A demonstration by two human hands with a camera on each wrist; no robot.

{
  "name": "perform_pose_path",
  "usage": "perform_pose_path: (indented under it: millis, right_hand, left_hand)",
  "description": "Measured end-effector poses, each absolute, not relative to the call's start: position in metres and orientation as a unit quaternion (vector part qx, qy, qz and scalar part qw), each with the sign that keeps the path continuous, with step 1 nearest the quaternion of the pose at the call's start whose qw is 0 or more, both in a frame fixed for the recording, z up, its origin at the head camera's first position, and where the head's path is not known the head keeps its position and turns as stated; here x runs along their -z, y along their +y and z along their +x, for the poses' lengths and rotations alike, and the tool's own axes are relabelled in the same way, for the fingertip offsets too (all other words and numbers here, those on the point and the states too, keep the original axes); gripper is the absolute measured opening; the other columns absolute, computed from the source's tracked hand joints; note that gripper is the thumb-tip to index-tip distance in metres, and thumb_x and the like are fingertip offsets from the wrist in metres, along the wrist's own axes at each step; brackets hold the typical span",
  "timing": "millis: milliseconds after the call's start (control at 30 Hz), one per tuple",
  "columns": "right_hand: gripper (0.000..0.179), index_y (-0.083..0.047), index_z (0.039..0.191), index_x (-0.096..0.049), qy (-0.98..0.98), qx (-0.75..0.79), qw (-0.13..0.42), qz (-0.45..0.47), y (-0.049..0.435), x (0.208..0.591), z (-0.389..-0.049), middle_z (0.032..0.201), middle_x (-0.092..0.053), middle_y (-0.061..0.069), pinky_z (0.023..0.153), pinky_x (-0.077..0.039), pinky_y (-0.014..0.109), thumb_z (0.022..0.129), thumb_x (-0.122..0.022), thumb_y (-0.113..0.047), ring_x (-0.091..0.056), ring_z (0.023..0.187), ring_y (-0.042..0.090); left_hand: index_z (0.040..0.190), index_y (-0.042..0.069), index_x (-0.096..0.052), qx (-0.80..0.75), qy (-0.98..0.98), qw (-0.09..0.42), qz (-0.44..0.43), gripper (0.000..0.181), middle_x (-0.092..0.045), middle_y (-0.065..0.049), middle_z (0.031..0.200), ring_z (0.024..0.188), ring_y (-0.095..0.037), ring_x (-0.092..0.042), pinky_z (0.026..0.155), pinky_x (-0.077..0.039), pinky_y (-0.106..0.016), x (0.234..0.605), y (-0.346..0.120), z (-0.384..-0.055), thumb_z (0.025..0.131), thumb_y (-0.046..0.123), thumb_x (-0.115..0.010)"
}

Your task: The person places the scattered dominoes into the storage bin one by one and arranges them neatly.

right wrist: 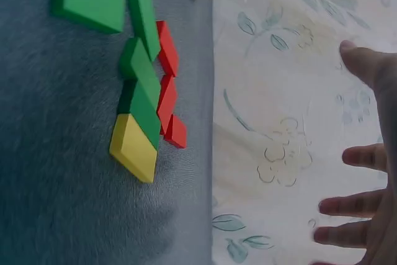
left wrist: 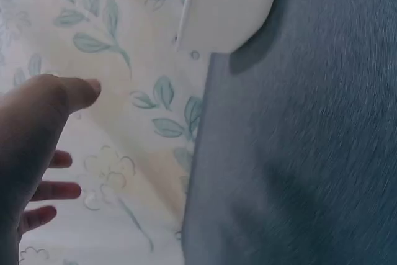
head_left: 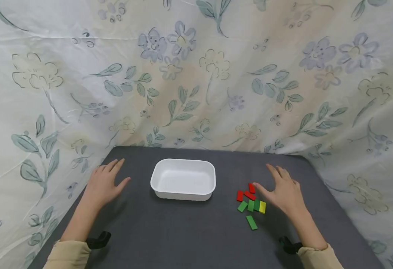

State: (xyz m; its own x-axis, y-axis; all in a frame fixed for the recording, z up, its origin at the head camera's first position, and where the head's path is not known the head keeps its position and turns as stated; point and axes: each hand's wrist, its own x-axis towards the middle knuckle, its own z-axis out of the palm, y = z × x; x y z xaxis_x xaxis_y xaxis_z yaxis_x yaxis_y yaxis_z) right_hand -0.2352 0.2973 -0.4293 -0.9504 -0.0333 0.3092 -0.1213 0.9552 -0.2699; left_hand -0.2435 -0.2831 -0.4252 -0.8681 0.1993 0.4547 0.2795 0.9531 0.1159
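Observation:
My left hand (head_left: pixel 103 185) is spread over the left side of the grey table, left of a white rectangular tray (head_left: pixel 183 196), and holds nothing. My right hand (head_left: pixel 285 192) hovers with fingers apart just right of a loose cluster of small flat blocks, also holding nothing. Three red blocks (head_left: pixel 240 195) lie at the back of that cluster. Several green blocks (head_left: pixel 251 222) lie in front, one apart nearest me. A yellow block (head_left: pixel 262 207) sits at the right end, against a dark green block (right wrist: pixel 139 108). In the left wrist view, the left thumb and fingers (left wrist: pixel 57 190) are extended.
A floral cloth (head_left: pixel 196 93) hangs behind the table and along both sides. The grey tabletop (head_left: pixel 183 239) ends at the cloth. Each wrist wears a black camera mount, one on the left wrist (head_left: pixel 99 240) and one on the right wrist (head_left: pixel 288 245).

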Motion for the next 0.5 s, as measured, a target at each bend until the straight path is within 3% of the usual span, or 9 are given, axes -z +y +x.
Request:
perform_pose_path:
  millis: [133,267,400,500]
  right_hand:
    - [0.089,-0.004,0.158,-0.045,-0.969,-0.199,0.147,0.031,0.296,0.435,-0.243,0.153,-0.047,0.034,0.098,-0.036,0.084,0.097,-0.063,-0.067,-0.047,0.136,0.058]
    - [0.085,0.000,0.156,-0.045,-0.957,-0.258,0.130,0.018,0.291,0.444,-0.253,0.152,-0.049,0.032,0.103,-0.039,0.078,0.101,-0.062,-0.062,-0.048,0.136,0.055]
    - [0.079,0.002,0.155,-0.045,-0.941,-0.316,0.122,0.012,0.283,0.450,-0.262,0.148,-0.052,0.031,0.100,-0.048,0.067,0.103,-0.063,-0.055,-0.054,0.130,0.051]
    - [0.075,-0.001,0.155,-0.046,-0.928,-0.356,0.113,-0.002,0.276,0.457,-0.270,0.149,-0.053,0.028,0.100,-0.049,0.064,0.105,-0.061,-0.054,-0.053,0.131,0.047]
  left_hand:
    - [0.143,-0.002,-0.062,0.116,-0.944,0.280,-0.131,0.061,-0.068,-0.030,0.128,0.106,-0.053,-0.066,0.087,-0.052,-0.069,0.440,-0.275,-0.247,0.092,0.025,-0.082]
    - [0.146,-0.002,-0.058,0.218,-0.943,0.240,-0.076,0.059,-0.069,-0.028,0.127,0.104,-0.047,-0.066,0.085,-0.052,-0.064,0.455,-0.261,-0.250,0.098,0.028,-0.076]
    - [0.152,0.001,-0.053,0.304,-0.933,0.191,-0.028,0.062,-0.066,-0.025,0.133,0.104,-0.040,-0.064,0.084,-0.052,-0.059,0.471,-0.244,-0.253,0.103,0.034,-0.070]
    - [0.156,0.004,-0.049,0.342,-0.925,0.168,-0.012,0.067,-0.060,-0.024,0.142,0.111,-0.039,-0.063,0.090,-0.052,-0.060,0.485,-0.232,-0.261,0.103,0.039,-0.070]
